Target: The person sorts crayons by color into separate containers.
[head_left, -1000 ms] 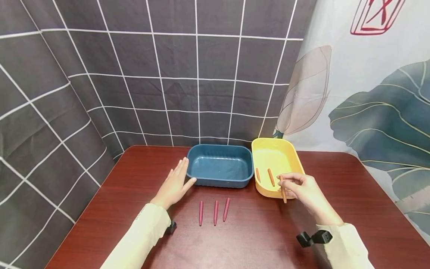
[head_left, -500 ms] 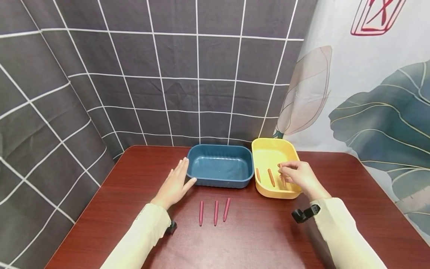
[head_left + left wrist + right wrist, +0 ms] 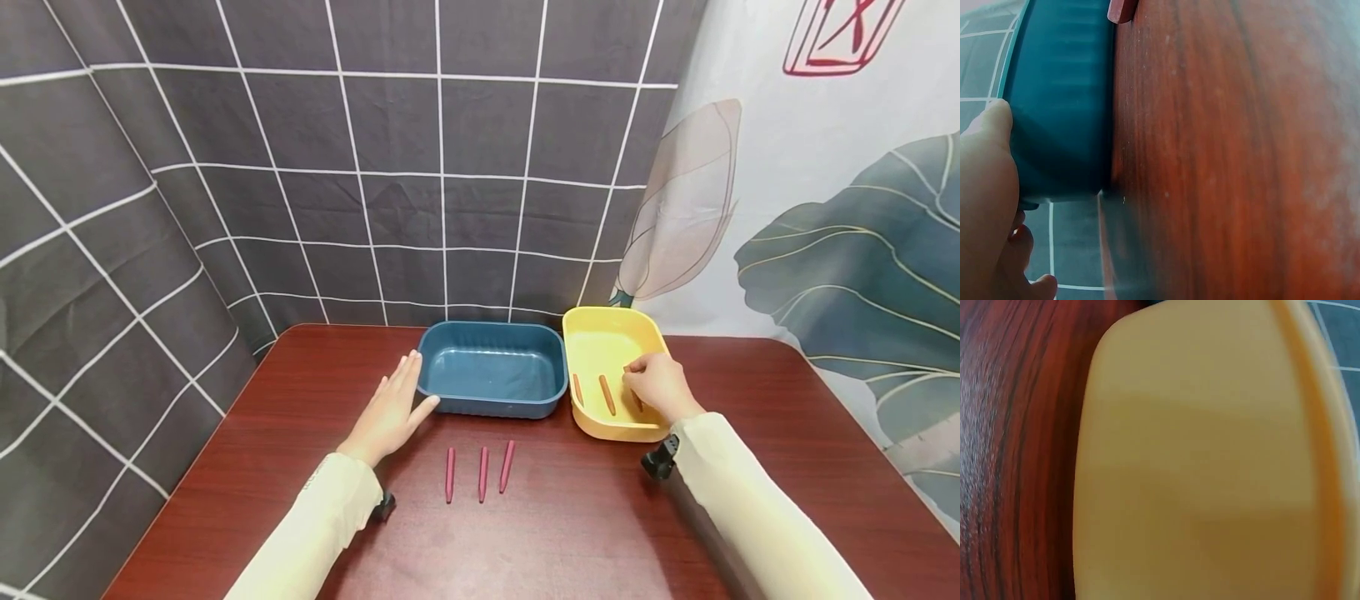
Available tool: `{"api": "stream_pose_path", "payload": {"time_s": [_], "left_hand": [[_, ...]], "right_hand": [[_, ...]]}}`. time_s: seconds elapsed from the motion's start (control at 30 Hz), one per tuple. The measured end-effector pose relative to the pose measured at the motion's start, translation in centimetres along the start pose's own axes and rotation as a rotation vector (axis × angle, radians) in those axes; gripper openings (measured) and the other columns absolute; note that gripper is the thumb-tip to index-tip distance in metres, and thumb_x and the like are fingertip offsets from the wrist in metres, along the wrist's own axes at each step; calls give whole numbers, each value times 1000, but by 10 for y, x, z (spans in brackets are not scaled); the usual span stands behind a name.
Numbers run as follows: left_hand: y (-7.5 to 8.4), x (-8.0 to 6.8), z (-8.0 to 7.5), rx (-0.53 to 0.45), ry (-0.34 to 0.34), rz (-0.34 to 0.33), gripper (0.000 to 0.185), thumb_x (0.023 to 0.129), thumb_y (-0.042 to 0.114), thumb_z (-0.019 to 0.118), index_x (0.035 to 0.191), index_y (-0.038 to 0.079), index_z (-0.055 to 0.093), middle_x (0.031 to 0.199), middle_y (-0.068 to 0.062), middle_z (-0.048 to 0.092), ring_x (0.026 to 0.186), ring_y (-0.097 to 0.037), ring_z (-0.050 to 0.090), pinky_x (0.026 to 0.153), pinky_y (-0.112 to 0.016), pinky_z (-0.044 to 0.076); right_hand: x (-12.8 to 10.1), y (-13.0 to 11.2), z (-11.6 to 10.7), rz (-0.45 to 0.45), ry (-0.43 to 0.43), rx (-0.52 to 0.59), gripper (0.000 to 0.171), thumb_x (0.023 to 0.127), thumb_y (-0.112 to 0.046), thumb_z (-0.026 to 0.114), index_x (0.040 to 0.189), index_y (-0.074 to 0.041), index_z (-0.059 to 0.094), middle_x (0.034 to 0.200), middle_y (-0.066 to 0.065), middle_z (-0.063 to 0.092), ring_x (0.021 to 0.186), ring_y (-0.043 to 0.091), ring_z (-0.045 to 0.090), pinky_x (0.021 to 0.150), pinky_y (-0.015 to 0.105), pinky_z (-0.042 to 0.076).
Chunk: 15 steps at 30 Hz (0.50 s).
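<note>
My left hand (image 3: 397,398) lies flat on the red-brown table (image 3: 570,517), its straight fingers and thumb touching the left front corner of a blue tub (image 3: 491,404). The left wrist view shows the thumb (image 3: 985,181) against the blue tub's wall (image 3: 1060,106). My right hand (image 3: 645,382) is low inside the yellow tub (image 3: 600,329), fingers curled, pinching a third orange stick (image 3: 637,402) that is mostly hidden under it. Two more orange sticks (image 3: 607,395) lie in that tub to its left. The right wrist view shows only the yellow tub's wall (image 3: 1197,475).
Three dark red sticks (image 3: 482,474) lie side by side on the table in front of the blue tub, which looks empty. A dark tiled curtain hangs behind and to the left, a leaf-print curtain (image 3: 840,250) to the right.
My right hand has carried the orange stick from above the yellow tub's front rim forward and down into the tub. The left hand has not moved.
</note>
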<state>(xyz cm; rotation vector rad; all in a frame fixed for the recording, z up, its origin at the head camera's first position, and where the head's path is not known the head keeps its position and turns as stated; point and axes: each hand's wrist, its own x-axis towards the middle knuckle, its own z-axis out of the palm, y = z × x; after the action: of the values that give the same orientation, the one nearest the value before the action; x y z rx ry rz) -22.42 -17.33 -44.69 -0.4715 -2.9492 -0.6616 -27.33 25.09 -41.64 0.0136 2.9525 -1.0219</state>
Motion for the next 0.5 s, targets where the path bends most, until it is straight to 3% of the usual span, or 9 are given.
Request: {"api": "stream_pose_path", "payload": {"time_s": [0.13,0.27,0.4,0.5], "left_hand": [[0,0,0,1,2,3,83,104,46,53,161,-1,15,167,-18,18,154,-37,17,120,-59,19],[-1,0,0,-3,-2,0,83,104,46,53,161,-1,15,167,-17,18,154,-36,15,121,-59,19],[0,0,-1,-3,-7,-3,83,104,46,52,161,0,15,167,-17,17,155,-34,14,121,-58,18],[-1,0,-1,-3,-6,0,83,104,46,53,161,0,15,167,-17,18,154,-34,14,121,-58,19]], "right_hand": [[3,0,6,-17,7,-63,15,88,-6,62,81,3,71,58,0,55,52,15,52,49,25,43],[5,-1,9,-39,6,-124,31,88,-4,60,58,-8,54,54,-4,42,49,13,46,48,24,37],[5,-2,10,-44,1,-157,39,88,-3,58,53,-14,43,52,-4,35,48,14,43,48,25,35],[6,-2,12,-59,12,-193,37,86,-3,59,54,-14,43,52,-3,37,49,15,44,49,25,35]]}}
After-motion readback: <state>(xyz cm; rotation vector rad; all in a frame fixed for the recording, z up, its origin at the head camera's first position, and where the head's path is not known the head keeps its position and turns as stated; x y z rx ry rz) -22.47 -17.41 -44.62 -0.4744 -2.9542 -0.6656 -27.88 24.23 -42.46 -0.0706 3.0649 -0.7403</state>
